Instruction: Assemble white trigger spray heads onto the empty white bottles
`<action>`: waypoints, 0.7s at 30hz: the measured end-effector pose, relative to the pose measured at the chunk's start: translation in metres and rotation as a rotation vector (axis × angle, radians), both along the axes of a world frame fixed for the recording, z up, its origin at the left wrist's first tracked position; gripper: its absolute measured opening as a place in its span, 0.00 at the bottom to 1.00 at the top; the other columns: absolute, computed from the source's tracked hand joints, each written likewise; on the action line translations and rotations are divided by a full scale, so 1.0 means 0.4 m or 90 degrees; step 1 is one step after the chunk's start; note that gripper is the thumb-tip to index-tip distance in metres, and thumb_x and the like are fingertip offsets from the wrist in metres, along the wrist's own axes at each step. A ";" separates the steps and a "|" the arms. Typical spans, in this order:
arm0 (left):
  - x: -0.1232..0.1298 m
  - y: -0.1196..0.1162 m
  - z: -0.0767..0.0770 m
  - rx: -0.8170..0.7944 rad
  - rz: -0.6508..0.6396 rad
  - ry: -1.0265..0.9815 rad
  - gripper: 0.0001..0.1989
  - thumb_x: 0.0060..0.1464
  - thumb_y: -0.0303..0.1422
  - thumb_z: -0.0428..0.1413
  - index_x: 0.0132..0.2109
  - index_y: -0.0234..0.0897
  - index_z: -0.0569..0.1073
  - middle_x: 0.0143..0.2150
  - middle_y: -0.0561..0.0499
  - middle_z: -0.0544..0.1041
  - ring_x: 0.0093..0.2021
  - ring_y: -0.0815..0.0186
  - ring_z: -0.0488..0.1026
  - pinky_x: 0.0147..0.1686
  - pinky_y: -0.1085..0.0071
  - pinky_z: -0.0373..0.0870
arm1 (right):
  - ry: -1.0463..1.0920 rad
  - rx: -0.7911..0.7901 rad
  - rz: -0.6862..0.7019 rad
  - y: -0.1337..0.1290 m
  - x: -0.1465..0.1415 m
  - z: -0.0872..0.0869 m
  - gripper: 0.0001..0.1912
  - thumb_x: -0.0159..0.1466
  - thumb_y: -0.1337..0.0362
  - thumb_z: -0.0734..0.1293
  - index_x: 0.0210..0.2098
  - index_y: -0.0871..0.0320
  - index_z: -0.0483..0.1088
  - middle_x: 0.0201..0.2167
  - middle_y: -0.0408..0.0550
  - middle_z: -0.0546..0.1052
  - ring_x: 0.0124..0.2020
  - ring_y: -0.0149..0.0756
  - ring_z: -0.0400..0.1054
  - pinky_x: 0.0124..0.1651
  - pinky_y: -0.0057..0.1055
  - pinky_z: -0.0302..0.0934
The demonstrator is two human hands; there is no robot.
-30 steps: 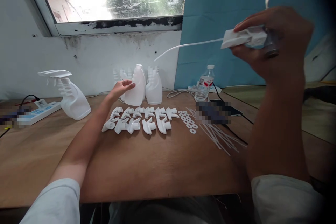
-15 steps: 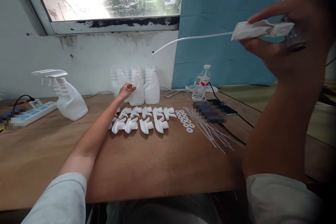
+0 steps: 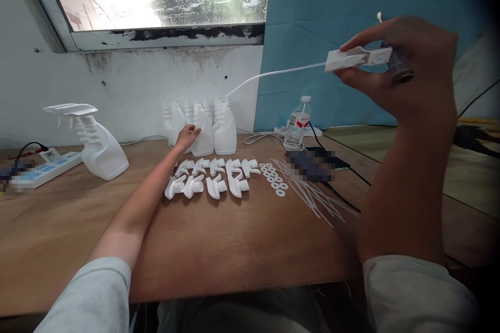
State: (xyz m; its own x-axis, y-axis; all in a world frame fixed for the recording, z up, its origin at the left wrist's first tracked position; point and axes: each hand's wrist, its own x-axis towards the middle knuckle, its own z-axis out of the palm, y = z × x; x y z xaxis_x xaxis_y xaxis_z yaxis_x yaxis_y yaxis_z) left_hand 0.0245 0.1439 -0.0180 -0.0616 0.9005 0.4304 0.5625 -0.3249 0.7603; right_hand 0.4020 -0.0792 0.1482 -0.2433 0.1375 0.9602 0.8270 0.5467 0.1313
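Toward the upper right, my right hand [image 3: 406, 70] is closed on a white trigger spray head [image 3: 346, 60]. A thin, curved dip tube [image 3: 279, 71] runs leftward from it, its free tip above the rightmost bottle at the back. Near that palm shows a dark, partly see-through piece [image 3: 400, 65] that I cannot make out. My left hand [image 3: 186, 138] reaches to the back of the table, its fingers closed on a white spray bottle [image 3: 203, 138] without a head. More open-necked white bottles [image 3: 225, 132] stand close around it.
Several spray heads [image 3: 216, 186] lie in two rows, with white washers [image 3: 274, 179] and loose tubes [image 3: 314, 197] to their right. A spray bottle with heads on top [image 3: 103, 148], a power strip [image 3: 50, 167], a water bottle [image 3: 297, 125], a phone [image 3: 328, 157] and cables surround them.
My right hand has moved left and slightly down with the spray head, bringing the tube tip lower, near the bottle necks. My left hand stays at the bottle.
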 end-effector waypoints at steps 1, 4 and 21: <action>0.002 -0.002 0.001 0.006 0.002 -0.001 0.19 0.55 0.40 0.56 0.49 0.31 0.69 0.53 0.38 0.73 0.51 0.55 0.71 0.51 0.62 0.65 | -0.001 0.000 0.000 0.000 0.001 0.001 0.13 0.55 0.65 0.73 0.41 0.54 0.76 0.37 0.49 0.78 0.38 0.38 0.70 0.40 0.34 0.61; 0.007 -0.010 0.006 0.032 0.005 -0.009 0.20 0.55 0.39 0.57 0.50 0.30 0.68 0.52 0.37 0.73 0.50 0.56 0.73 0.49 0.63 0.67 | -0.002 -0.017 -0.012 -0.001 0.005 0.003 0.12 0.56 0.64 0.73 0.41 0.52 0.76 0.38 0.48 0.78 0.39 0.38 0.70 0.42 0.34 0.61; 0.133 -0.341 0.089 0.080 -0.387 -0.243 0.15 0.58 0.39 0.56 0.46 0.33 0.70 0.43 0.44 0.75 0.44 0.61 0.75 0.45 0.62 0.74 | 0.154 -0.148 0.022 0.027 -0.122 -0.074 0.21 0.51 0.49 0.75 0.22 0.59 0.65 0.20 0.41 0.71 0.22 0.25 0.59 0.25 0.28 0.52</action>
